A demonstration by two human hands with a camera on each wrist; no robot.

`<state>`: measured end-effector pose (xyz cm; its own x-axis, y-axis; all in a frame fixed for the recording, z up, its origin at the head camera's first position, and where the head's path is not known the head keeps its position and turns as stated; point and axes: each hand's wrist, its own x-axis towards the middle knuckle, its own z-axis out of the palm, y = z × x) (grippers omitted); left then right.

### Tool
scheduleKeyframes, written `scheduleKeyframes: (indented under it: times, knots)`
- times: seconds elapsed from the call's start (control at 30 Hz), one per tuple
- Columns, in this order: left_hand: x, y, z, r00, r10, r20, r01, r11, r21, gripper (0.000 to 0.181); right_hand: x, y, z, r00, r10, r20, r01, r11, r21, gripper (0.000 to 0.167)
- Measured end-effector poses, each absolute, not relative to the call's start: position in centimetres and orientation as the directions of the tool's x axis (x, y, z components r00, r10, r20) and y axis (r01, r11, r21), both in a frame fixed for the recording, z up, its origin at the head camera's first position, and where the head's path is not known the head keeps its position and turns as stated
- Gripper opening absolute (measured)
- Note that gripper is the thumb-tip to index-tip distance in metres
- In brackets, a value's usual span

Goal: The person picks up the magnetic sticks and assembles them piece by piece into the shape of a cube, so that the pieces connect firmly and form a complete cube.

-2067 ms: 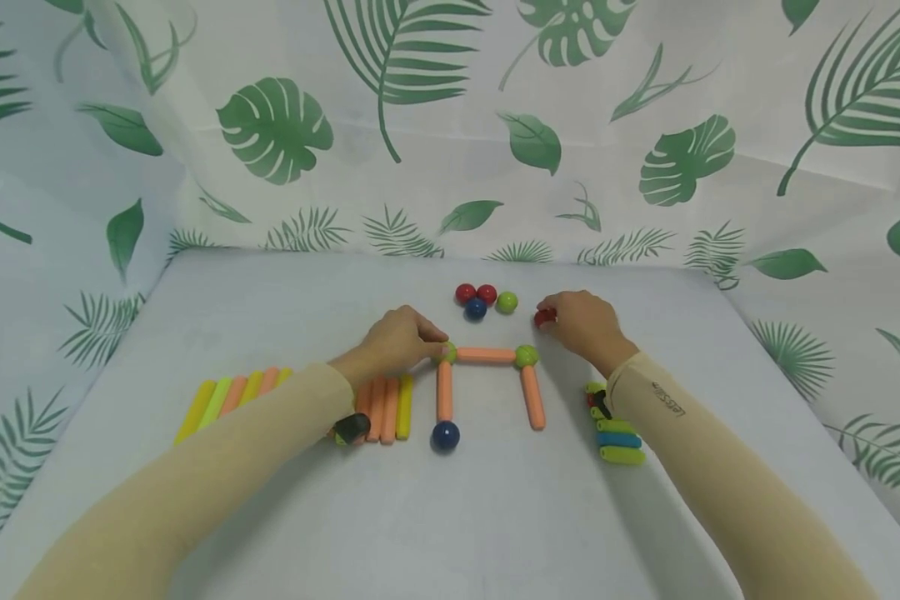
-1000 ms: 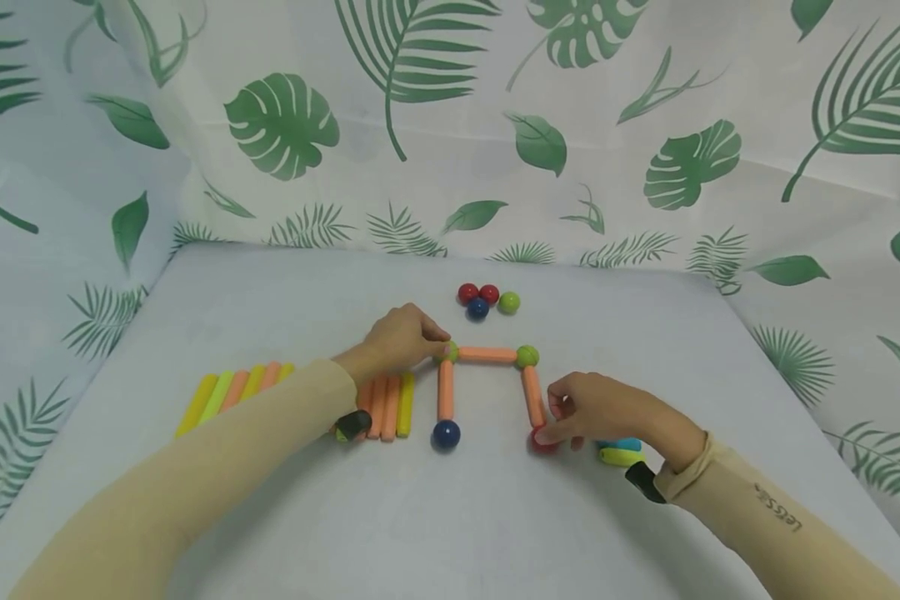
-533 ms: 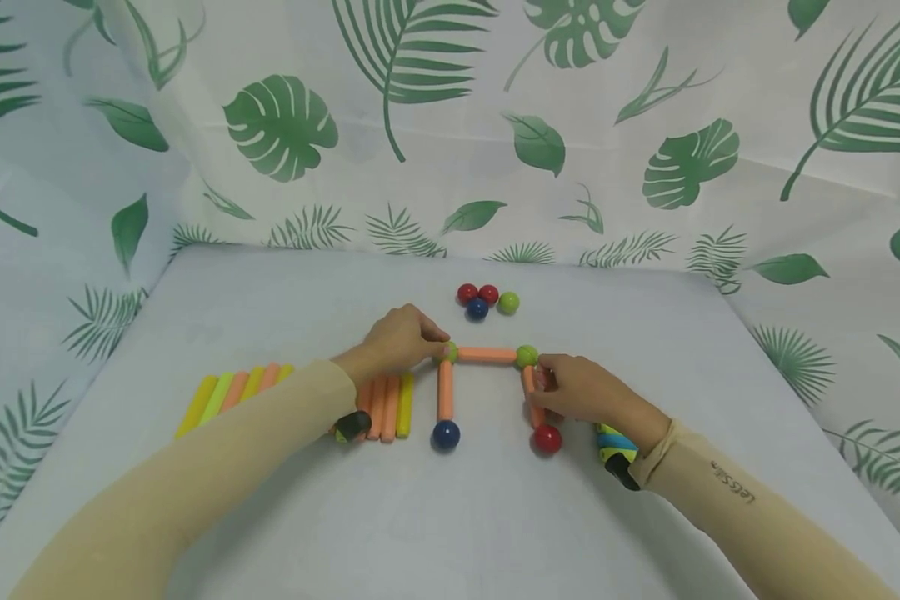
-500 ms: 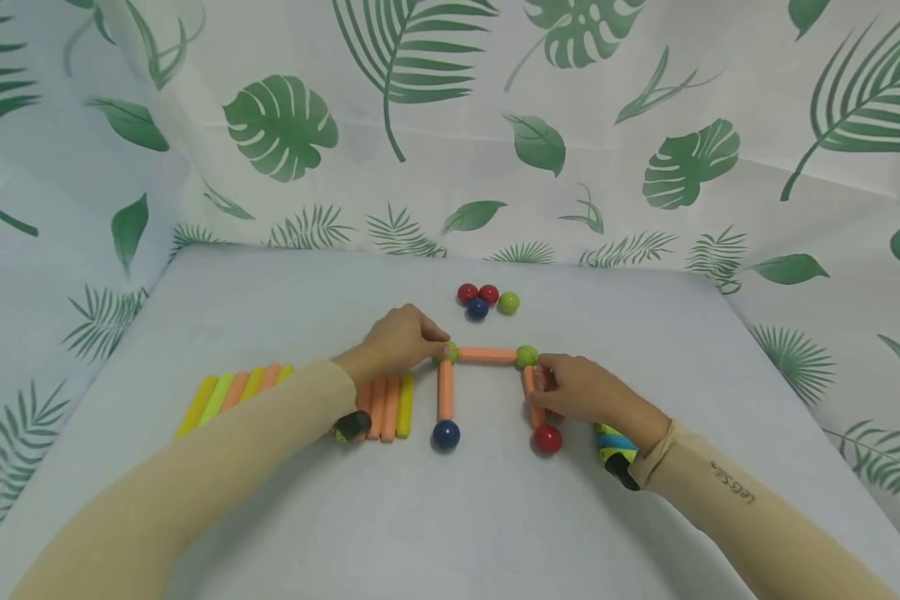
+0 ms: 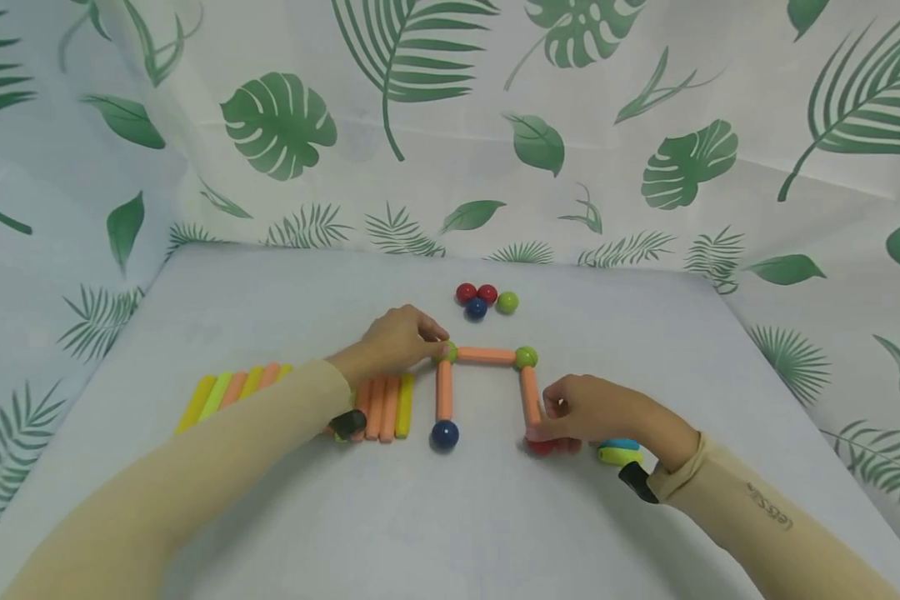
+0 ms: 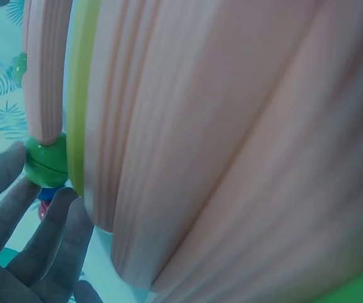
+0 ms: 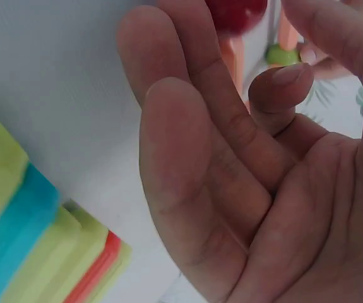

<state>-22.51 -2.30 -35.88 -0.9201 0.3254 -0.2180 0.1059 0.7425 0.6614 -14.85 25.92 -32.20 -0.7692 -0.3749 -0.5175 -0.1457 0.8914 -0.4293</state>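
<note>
— Right hand (image 5: 602,412)! Pinched red ball (image 5: 540,448) at near end of right-side peach stick (image 5: 530,396), apparently; poor view.
— And left hand (image 5: 396,340)? Clamped on far-left green ball (image 6: 47,164). Called for pressure straight along the right-side peach stick.

Arms (image 5: 187,467) stretched forward; left hand (image 5: 399,340) pinching; right hand (image 5: 598,408) closer in, apparently pinching too, grip partly hidden.

Facing you is a white fabric backdrop (image 5: 450,179) printed with green leaves (image 5: 278,125), 3 of them broad and split, among feathery palm fronds (image 5: 387,79). The fabric, faintly creased, borders your pale work surface (image 5: 307,287) on 3 sides. Your light is soft, leaving blurred shadows, and the left side looks cooler and bluer.
</note>
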Motion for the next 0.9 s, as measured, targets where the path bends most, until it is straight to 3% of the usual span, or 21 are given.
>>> scheduleKeyframes:
  times: [0.17, 0.27, 0.43, 0.5, 0.63, 0.77, 0.9]
  knots:
    - [-22.3, -2.6, -35.6, -0.906, 0.357, -0.226, 0.121, 0.731, 0.672, 0.034, -14.0, 25.5, -32.6, -0.765, -0.41, -0.497, -0.177, 0.875, -0.45, 0.039]
    - [-22.2, -2.6, -35.6, -0.9, 0.373, -0.224, 0.138, 0.734, 0.666, 0.031, -13.6, 25.0, -32.3, -0.79, -0.391, -0.473, -0.203, 0.894, -0.399, 0.04]
    - [-22.3, -2.6, -35.7, -0.903, 0.385, -0.192, 0.185, 0.75, 0.635, 0.027, -12.3, 22.7, -31.9, -0.83, -0.511, -0.225, -0.463, 0.855, -0.235, 0.039]
    - [-22.3, -2.7, -35.7, -0.905, 0.389, -0.174, 0.199, 0.747, 0.634, 0.025, -11.6, 21.1, -32.1, -0.783, -0.617, -0.079, -0.597, 0.781, -0.182, 0.031]
    - [-22.6, -2.9, -35.7, -0.904, 0.398, -0.154, 0.206, 0.723, 0.659, 0.022, -10.1, 17.9, -33.1, -0.604, -0.794, 0.064, -0.796, 0.599, -0.082, 0.019]
    - [-22.8, -2.9, -35.8, -0.901, 0.413, -0.135, 0.224, 0.709, 0.669, 0.02, -9.2, 15.9, -34.5, -0.501, -0.865, 0.033, -0.863, 0.502, 0.058, 0.048]
    - [-22.9, -2.8, -36.0, -0.899, 0.421, -0.122, 0.24, 0.706, 0.666, 0.019, -8.9, 14.9, -35.7, -0.482, -0.876, -0.021, -0.868, 0.474, 0.147, 0.064]
